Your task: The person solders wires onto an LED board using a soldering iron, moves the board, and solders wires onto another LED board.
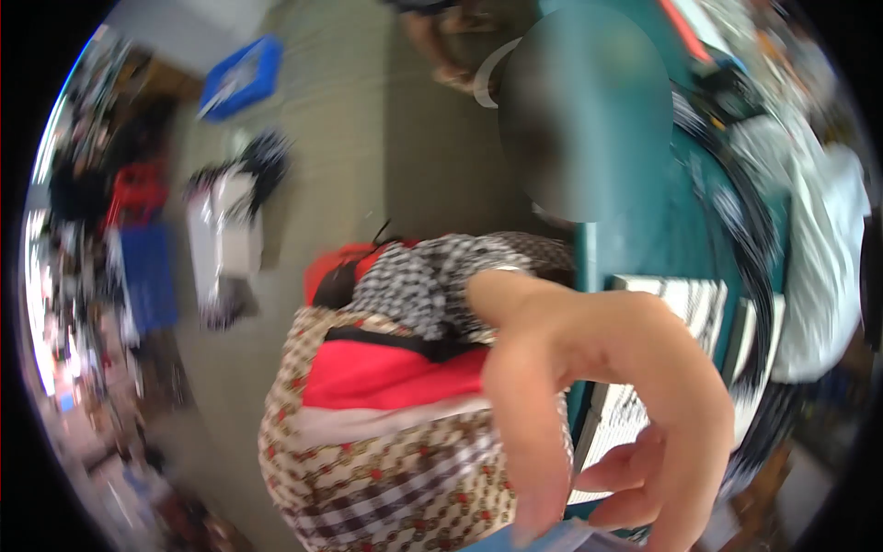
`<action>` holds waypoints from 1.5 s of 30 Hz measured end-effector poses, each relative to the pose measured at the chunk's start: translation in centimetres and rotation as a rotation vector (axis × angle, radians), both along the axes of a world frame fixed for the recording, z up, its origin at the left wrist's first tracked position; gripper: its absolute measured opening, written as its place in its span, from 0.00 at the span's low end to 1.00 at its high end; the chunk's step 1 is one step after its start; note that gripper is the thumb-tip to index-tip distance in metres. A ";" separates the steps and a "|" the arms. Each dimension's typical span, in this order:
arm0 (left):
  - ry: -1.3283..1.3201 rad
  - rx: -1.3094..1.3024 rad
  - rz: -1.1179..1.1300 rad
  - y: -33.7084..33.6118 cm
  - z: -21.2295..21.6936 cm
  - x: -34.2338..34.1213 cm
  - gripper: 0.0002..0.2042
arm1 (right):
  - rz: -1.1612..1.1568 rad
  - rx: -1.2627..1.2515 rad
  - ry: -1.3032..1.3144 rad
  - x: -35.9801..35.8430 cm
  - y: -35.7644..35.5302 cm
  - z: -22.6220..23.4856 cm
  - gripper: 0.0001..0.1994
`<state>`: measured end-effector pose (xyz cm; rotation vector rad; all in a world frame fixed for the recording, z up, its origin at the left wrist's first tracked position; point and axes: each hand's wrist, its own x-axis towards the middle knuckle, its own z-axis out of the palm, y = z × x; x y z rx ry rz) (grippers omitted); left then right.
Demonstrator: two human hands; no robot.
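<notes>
My left hand [607, 368] is raised close to the camera, its wrist coming out of a black-and-white checked sleeve [414, 281]. Thumb and index finger stand apart in an arch, and the other fingers curl in behind. A pale blue thing [561, 541] shows at the lower edge by the fingertips; I cannot tell whether the hand grips it. Below the sleeve is patterned cloth [414, 492] with a red, black-edged panel [395, 375]. My right hand is out of sight.
A green table [635, 248] runs along the right, bearing white striped stacks [676, 299], black cord-like bundles [750, 239] and a whitish plastic bag [819, 285]. On the floor to the left are a blue tray [241, 78] and wrapped items [237, 225]. Another person's legs [437, 46] show ahead.
</notes>
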<state>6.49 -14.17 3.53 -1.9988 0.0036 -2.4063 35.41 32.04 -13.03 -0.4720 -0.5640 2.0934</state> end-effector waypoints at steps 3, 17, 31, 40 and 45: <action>0.003 -0.182 -0.003 1.8 0.7 -1.7 0.23 | -0.250 -0.012 0.074 5.9 -3.5 -1.6 0.26; 0.137 -0.599 -0.311 12.3 1.8 -2.4 0.20 | -0.218 0.084 0.143 8.5 -5.3 -2.5 0.23; 0.437 -1.441 0.676 13.7 -9.2 -7.4 0.21 | -0.087 -0.024 0.305 8.9 -6.4 -1.8 0.25; 0.724 -1.336 0.553 18.9 -9.6 -6.5 0.14 | -0.080 -0.025 0.309 9.0 -6.4 -1.8 0.26; 0.781 -1.298 0.592 21.9 -10.7 -5.5 0.08 | -0.061 -0.020 0.334 8.7 -6.2 -1.6 0.25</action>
